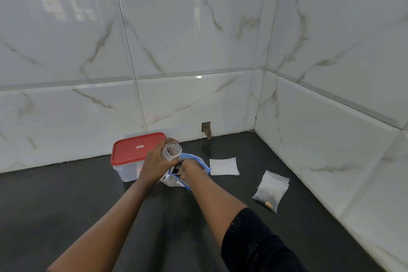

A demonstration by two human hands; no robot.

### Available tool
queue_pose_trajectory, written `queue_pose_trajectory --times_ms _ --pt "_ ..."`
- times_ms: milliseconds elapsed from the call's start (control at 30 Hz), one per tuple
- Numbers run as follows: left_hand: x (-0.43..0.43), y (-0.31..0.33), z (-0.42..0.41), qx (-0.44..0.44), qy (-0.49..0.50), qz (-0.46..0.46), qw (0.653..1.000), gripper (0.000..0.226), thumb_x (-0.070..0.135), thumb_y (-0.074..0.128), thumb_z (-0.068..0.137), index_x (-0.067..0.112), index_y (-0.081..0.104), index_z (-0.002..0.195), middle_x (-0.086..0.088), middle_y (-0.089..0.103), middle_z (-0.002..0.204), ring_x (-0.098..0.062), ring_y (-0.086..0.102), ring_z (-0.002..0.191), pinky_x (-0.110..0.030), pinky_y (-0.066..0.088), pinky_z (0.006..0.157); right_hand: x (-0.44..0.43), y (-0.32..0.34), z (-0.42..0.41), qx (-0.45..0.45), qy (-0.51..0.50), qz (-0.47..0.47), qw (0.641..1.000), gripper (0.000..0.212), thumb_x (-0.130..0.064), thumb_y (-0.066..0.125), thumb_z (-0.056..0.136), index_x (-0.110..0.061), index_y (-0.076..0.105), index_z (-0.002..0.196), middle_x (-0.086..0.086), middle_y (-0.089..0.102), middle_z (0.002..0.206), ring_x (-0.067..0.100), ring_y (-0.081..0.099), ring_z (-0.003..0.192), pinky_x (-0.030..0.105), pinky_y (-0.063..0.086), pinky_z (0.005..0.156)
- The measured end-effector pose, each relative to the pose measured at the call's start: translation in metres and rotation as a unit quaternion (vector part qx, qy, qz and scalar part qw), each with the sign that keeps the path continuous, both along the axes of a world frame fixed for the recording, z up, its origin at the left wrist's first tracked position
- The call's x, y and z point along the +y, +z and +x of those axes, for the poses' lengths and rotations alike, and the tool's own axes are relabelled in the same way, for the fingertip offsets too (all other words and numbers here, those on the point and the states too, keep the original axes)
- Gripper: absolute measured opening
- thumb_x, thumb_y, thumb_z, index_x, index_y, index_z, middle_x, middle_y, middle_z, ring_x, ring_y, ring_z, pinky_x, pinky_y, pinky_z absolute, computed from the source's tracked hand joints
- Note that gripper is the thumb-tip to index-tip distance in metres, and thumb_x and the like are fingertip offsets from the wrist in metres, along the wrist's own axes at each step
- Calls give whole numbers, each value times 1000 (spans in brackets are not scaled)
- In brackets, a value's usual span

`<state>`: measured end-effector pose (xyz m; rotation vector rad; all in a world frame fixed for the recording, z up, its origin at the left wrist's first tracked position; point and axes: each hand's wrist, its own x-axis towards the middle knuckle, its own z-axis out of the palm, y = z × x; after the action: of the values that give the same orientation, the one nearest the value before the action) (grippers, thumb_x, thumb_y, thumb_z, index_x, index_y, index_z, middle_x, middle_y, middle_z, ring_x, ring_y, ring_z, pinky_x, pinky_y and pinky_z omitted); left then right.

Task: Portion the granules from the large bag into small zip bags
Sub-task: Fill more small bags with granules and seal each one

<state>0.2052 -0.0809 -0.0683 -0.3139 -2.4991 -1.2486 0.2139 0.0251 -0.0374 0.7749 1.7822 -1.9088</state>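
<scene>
On the dark tabletop (pixel 66 205), near the corner of the marble-tiled walls (pixel 198 40), the left hand (pixel 157 161) grasps a small clear zip bag (pixel 171 150), fingers wrapped round its lower part. The bag stands roughly upright, its long axis tilted a little to the right, and its mouth is spread open and points up and toward the wall. Just below and to the right of it sits the large bag (pixel 187 172), a clear zip bag with a blue closure strip; its opening gapes upward and toward the person. The right hand (pixel 189 166) is pushed down into that opening. Its fingers are hidden inside, so whether they are closed on anything cannot be told. Dark contents show faintly inside the large bag.

Behind the left hand stands a clear plastic box with a red lid (pixel 134 148), close to the back wall. To the right of the large bag a flat stack of empty small bags (pixel 224 166) lies on the tabletop. Further right and nearer the person lies a filled small zip bag (pixel 271 190), well apart from the hands, with brownish contents gathered in its lower end.
</scene>
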Motion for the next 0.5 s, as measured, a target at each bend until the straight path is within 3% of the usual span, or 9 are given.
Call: queue_pose_trajectory --times_ms 67,100,133,167,200,300,400,500 --pt "0 0 0 0 0 -6 1000 51 12 77 72 14 55 119 4 60 102 -13 56 90 -6 37 68 -2 -4 -3 -6 1 -19 1000 22 -15 57 91 -8 51 71 5 50 68 14 50 64 27 48 94" --pt "-1 0 0 -1 -1 -8 1000 52 13 77 73 13 55 119 4 60 103 -13 56 91 -5 36 68 -1 -5 -3 -2 -9 -34 999 18 -14 58 90 -8 52 74 5 50 68 14 52 64 23 54 85" --pt "-1 0 0 -2 -2 -6 1000 53 15 78 72 13 55 119 4 59 103 -12 55 91 -5 36 68 -1 -7 -1 5 -23 -46 999 16 -13 59 89 -7 53 76 6 50 68 15 51 62 18 57 66" --pt "-1 1 1 -2 -3 -3 1000 54 17 79 71 13 55 119 5 58 103 -12 55 91 -5 36 69 1 -10 -2 7 -41 -69 997 12 -11 60 89 -5 54 80 7 51 68 16 51 59 16 52 44" --pt "-1 2 1 -2 -4 3 1000 57 22 81 68 13 56 118 6 58 102 -12 54 90 -5 35 69 0 -11 -1 10 -60 -86 994 7 -9 60 88 -2 58 89 9 52 69 17 51 57 17 43 30" --pt "-3 3 1 0 4 5 1000 55 21 80 68 14 56 117 7 57 100 -11 53 88 -3 34 67 0 -18 -2 26 -87 -64 994 16 -7 51 94 -5 54 109 10 52 76 17 49 58 24 40 29" --pt "-3 2 1 -1 8 5 1000 50 13 78 73 13 56 118 7 57 100 -12 53 89 -3 34 66 0 -17 -2 43 -88 -62 993 7 -9 36 101 -14 38 104 1 40 73 10 42 59 12 35 24" --pt "0 1 1 0 -2 8 1000 54 20 79 69 14 56 118 7 57 102 -12 54 91 -6 36 69 -2 -18 -1 16 -123 -56 991 9 -10 45 97 -7 51 91 8 48 70 16 46 55 12 33 23"
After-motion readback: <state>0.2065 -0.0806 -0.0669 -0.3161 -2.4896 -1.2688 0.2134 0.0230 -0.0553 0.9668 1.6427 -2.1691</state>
